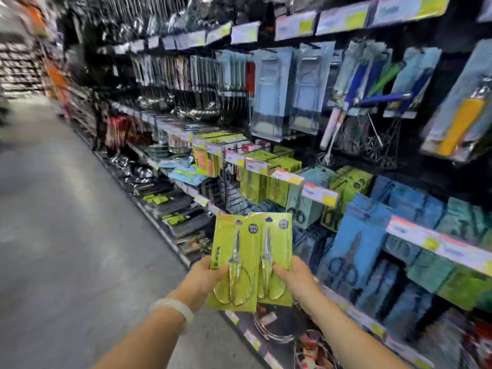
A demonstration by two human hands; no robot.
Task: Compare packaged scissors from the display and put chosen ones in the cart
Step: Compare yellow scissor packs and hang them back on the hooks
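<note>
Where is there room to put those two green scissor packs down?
Not much room on the shelves. The left hand and right hand each hold a green scissor pack. Green packs and blue packs crowd the hooks beside them. The only bare stretch is the grey aisle floor, left of the shelf edge.

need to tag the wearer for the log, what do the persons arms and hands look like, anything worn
Both forearms are bare, with no sleeves in view. The left wrist carries a smooth, pale whitish bangle. The left hand and right hand wear no gloves; the picture is too blurred to tell whether there are rings.
</note>
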